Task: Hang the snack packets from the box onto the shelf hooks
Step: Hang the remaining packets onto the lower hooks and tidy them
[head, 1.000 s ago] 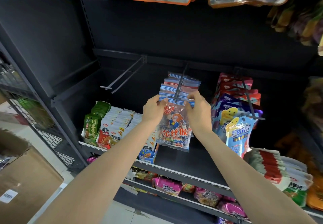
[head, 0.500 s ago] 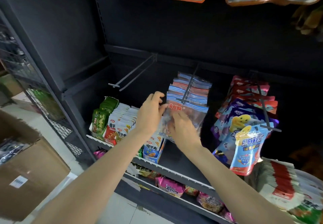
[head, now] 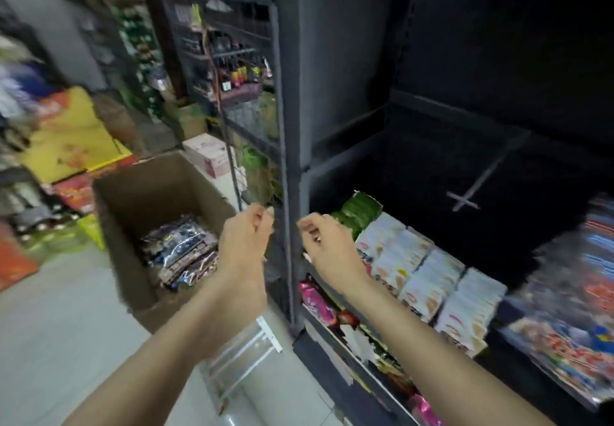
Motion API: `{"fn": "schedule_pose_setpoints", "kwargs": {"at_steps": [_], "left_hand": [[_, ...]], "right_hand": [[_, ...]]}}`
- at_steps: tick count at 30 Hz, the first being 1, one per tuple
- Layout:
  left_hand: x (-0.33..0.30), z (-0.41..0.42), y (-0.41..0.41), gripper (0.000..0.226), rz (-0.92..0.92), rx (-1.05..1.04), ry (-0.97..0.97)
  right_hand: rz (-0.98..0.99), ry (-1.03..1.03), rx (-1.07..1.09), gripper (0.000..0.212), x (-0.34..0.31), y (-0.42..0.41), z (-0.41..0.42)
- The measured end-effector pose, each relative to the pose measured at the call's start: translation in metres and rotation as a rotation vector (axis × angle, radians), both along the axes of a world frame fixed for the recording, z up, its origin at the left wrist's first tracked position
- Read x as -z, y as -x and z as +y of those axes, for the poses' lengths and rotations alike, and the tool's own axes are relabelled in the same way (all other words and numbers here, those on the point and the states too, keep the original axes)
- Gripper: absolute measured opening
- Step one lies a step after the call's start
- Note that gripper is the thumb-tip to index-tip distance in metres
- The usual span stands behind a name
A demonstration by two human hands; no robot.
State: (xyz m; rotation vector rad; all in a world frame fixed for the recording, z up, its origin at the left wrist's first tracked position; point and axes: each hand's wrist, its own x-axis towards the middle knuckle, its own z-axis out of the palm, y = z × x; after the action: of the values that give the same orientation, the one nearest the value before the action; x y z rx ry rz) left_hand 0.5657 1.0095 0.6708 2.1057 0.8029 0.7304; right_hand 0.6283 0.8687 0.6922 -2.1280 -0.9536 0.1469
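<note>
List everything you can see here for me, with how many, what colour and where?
cardboard box: one, brown, on the floor at left
snack packets: a pile, dark and silvery, inside the box
shelf hook: one, grey, bare, on the dark back panel
green packets: a row, on the shelf
white packets: several rows, right of the green ones
pink packets: a few, lower shelf
left hand: one, holds nothing, near the box
right hand: one, holds nothing, before the shelf
</note>
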Motion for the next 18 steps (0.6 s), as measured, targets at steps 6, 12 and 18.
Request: {"fn": "schedule_pose_setpoints", "kwargs": {"at_steps": [6, 12, 18], "left_hand": [[0.023, 0.142, 0.028, 0.021, 0.282, -0.167, 0.104], [0.067, 0.238, 0.03, 0.03, 0.688, -0.215, 0.227], [0.133, 0.301, 0.0, 0.037, 0.793, -0.288, 0.388]], "right_hand": [[0.2, 0.071, -0.141, 0.027, 0.02, 0.016, 0.165], [0.383, 0.406, -0.176, 0.047, 0.08, 0.002, 0.295], [0.539, 0.646, -0.134, 0.063, 0.147, -0.03, 0.391]]}}
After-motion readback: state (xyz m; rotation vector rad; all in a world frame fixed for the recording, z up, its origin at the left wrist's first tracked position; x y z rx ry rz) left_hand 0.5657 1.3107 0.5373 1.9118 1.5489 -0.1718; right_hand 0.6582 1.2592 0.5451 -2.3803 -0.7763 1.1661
